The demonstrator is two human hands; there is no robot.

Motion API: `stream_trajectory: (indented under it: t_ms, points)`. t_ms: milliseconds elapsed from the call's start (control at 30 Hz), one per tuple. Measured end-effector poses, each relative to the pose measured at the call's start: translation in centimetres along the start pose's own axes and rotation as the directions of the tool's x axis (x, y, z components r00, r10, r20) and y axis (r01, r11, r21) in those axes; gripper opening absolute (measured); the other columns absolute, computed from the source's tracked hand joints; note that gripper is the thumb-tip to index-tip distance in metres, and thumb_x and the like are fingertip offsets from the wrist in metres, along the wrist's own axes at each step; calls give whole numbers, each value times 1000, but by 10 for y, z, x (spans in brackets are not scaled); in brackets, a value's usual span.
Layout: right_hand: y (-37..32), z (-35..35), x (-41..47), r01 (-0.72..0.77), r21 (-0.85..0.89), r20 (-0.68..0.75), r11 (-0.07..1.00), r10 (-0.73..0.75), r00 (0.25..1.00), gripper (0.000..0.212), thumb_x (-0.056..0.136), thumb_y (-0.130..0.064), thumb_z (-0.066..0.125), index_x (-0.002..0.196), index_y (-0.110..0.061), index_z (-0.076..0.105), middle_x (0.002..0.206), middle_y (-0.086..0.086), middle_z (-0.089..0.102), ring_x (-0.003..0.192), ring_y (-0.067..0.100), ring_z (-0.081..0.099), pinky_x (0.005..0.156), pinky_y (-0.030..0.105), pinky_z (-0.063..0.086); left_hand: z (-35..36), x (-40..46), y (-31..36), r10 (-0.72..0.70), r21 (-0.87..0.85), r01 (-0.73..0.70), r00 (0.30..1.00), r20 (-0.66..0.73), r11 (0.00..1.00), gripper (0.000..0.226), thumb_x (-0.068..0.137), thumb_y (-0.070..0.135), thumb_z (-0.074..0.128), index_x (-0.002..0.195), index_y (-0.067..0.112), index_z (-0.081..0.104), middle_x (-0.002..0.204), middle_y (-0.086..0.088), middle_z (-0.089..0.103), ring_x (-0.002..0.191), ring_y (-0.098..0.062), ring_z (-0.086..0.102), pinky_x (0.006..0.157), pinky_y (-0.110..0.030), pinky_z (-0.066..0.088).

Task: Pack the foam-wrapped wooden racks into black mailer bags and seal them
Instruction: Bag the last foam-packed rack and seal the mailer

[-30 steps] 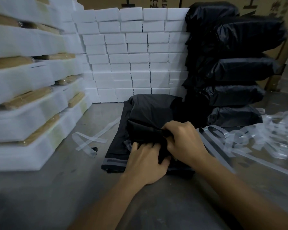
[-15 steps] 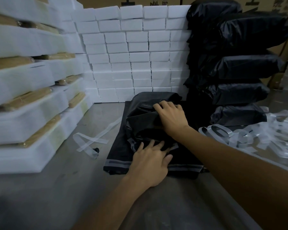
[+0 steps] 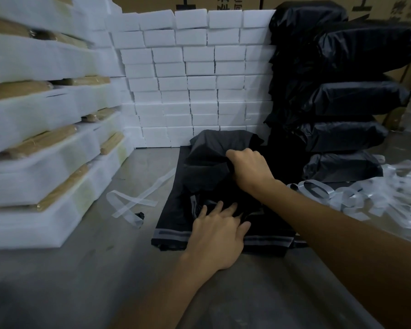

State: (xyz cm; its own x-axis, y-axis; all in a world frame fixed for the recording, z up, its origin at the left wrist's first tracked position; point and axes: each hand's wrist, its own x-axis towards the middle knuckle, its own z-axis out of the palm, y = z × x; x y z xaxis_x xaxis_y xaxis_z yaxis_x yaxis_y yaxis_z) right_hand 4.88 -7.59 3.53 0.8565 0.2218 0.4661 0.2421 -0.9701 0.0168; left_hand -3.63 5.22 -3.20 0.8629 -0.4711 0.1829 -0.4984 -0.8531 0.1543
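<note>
Hidden, cropped and blurred parts at the packing table

The right hand's [image 3: 249,170] fingertips vanish into the folds of the top mailer bag [image 3: 214,160]; the left hand [image 3: 217,233] covers part of the pile's grey adhesive strip [image 3: 266,240]. The foam-wrapped racks [image 3: 40,143] at 9 o'clock are motion-blurred and cropped by the edge. The peeled strips [image 3: 375,198] at 3 o'clock smear together. The cartons' [image 3: 228,2] print at 12 o'clock is cut off.
</note>
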Motion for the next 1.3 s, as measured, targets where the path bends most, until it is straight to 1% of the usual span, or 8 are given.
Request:
stream_trajectory:
  t_ms: [333, 567, 767, 967, 1033, 1133, 1233, 1300]
  points:
    - [-7, 10, -36, 83, -45, -10, 996, -83, 996, 18, 89, 1, 50, 90, -14, 40, 93, 10, 60, 86, 34, 58, 60, 35, 25, 2, 1, -1, 21, -13, -22, 999, -41, 1000, 47, 104, 45, 28, 129, 22, 61, 147, 7, 46, 143, -18, 29, 118, -44, 14]
    - [2, 24, -42, 32, -50, 138, 998, -25, 990, 26, 96, -11, 49, 120, -11, 58, 105, 11, 66, 98, 35, 61, 67, 35, 36, -1, -4, -1, 47, -18, -49, 995, -90, 999, 46, 103, 47, 29, 130, 25, 58, 143, 10, 49, 135, -13, 37, 117, -40, 21]
    - [9, 20, -49, -56, 69, 291, 996, 33, 956, 64, 90, -11, 63, 149, -26, 44, 127, 10, 64, 118, 33, 55, 84, 37, 46, -16, -10, -7, 81, 25, -78, 967, -241, 997, 40, 98, 50, 42, 122, 28, 65, 113, 9, 64, 105, -11, 52, 80, -26, 37]
    - [12, 18, -82, -150, 353, 252, 923, 61, 966, 51, 96, -13, 52, 146, -22, 51, 126, 12, 66, 115, 36, 58, 84, 36, 46, -32, -19, -12, 165, -119, -206, 944, -286, 971, 35, 99, 41, 49, 78, 18, 65, 65, 6, 59, 62, -15, 57, 62, -35, 48]
    - [12, 16, -91, -125, 411, 224, 903, 32, 974, 43, 93, -9, 52, 134, -19, 63, 115, 11, 70, 106, 35, 62, 83, 39, 52, -38, -23, -9, 168, -112, -249, 863, -477, 962, 43, 95, 44, 52, 60, 19, 57, 50, 12, 44, 46, -9, 45, 48, -28, 40]
    - [12, 10, -99, -64, 489, -4, 870, 76, 997, 25, 87, -1, 60, 102, -13, 75, 85, 8, 73, 80, 30, 68, 70, 40, 55, -46, -16, -20, 20, -86, -121, 682, -731, 989, 27, 90, 39, 60, 73, 18, 60, 70, 6, 52, 62, -12, 50, 55, -29, 43]
    - [14, 7, -99, -153, 385, -131, 910, 218, 967, 53, 78, -13, 76, 128, -21, 63, 121, 4, 64, 112, 25, 58, 96, 42, 44, -41, -13, -51, -219, -143, 175, 883, -416, 974, 58, 77, 48, 76, 127, 25, 58, 124, -1, 51, 110, -22, 51, 91, -41, 46]
    - [19, 5, -97, -312, 320, 24, 895, 322, 947, 77, 76, -21, 78, 145, -30, 43, 139, 2, 48, 127, 25, 47, 108, 48, 37, -36, -17, -62, -364, -305, 277, 887, -283, 911, 41, 81, 35, 76, 120, 28, 65, 121, 2, 58, 110, -23, 56, 93, -41, 47]
